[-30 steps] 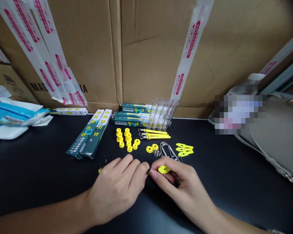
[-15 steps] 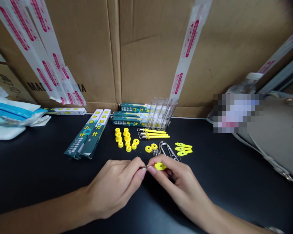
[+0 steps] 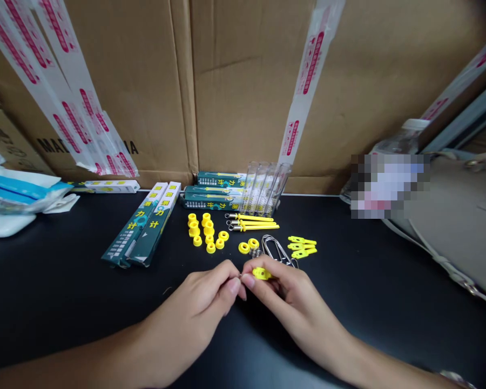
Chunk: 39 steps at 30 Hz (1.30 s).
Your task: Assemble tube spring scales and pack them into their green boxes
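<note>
Fingertips of my left hand (image 3: 210,302) and my right hand (image 3: 289,286) meet over the black table. Both pinch a tiny metal piece (image 3: 240,276), mostly hidden between them. A yellow plastic part (image 3: 261,273) shows within my right hand's grip, beside its index finger. Just beyond that hand lie metal hooks (image 3: 274,248), small springs (image 3: 255,252) and two yellow rings (image 3: 244,248). Several yellow caps (image 3: 209,228) stand farther left. Yellow rods with metal ends (image 3: 253,222) lie behind the rings. At the right are three flat yellow pieces (image 3: 302,247).
Green boxes (image 3: 154,224) lie at the left, and more (image 3: 210,198) stand behind the caps. Clear tubes (image 3: 263,189) lean against them. A cardboard box (image 3: 243,97) rises behind. At the right are a bottle (image 3: 405,140) and a grey bag (image 3: 457,216); blue-white packaging (image 3: 20,192) lies far left.
The whole view has shifted slightly, with things appearing a little farther left. My left fingers have changed their bend, and less of the metal piece shows between the hands.
</note>
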Available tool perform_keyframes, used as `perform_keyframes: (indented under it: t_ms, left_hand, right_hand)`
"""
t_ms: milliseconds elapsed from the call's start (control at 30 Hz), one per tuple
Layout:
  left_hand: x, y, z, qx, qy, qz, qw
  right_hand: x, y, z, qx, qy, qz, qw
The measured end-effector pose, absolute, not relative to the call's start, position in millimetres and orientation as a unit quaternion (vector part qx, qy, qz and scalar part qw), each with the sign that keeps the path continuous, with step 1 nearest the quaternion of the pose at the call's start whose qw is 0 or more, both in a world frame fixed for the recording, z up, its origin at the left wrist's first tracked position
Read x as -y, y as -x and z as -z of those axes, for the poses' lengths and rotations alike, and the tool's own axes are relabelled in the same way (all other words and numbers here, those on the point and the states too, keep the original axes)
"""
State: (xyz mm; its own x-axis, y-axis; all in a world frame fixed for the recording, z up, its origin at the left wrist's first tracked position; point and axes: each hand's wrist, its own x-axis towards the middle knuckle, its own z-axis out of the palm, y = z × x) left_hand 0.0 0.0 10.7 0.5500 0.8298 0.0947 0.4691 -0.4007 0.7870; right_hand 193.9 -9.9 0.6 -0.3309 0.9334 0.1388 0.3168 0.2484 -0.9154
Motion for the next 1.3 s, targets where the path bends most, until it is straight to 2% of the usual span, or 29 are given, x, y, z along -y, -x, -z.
perform_keyframes:
  t_ms: [133,333,600,733,867,1033,1300]
  left_hand:
    - [-4.5,-1.0,-20.5,-0.397,-0.747,-0.209,0.49]
    - [-11.1,-2.5,-29.5,-0.332,-0.636,-0.138,0.683]
    - [-14.8,-0.1,-18.8,-0.273,-0.577,-0.136,0.758]
    - [-14.8,0.1,-15.5,-0.301,-0.595,-0.13,0.734]
    - [-7.1,-0.9,-14.2,-0.352,-0.621,-0.176,0.678]
    - [2.4,0.4,-11.4,-0.417,-0.71,-0.249,0.51]
    - [5.7,-1.1,-11.4,-0.432,-0.791,-0.255,0.349]
  right_hand:
    - [12.6,-194.6,-2.0,0.714,0.426,-0.418,0.366]
    - [10.6,-194.4,-5.1,0.665,0.384,-0.53,0.36]
    - [6.3,-196.2,-16.8,0.643,0.357,-0.597,0.319]
    - [7.7,-196.6,-15.3,0.672,0.373,-0.554,0.319]
    - [11.7,-197.3,-9.2,0.731,0.39,-0.446,0.338]
    - [15.6,-201.2,-3.4,0.784,0.411,-0.27,0.378]
    - [16.2,-198.4,2.1,0.792,0.391,-0.177,0.434]
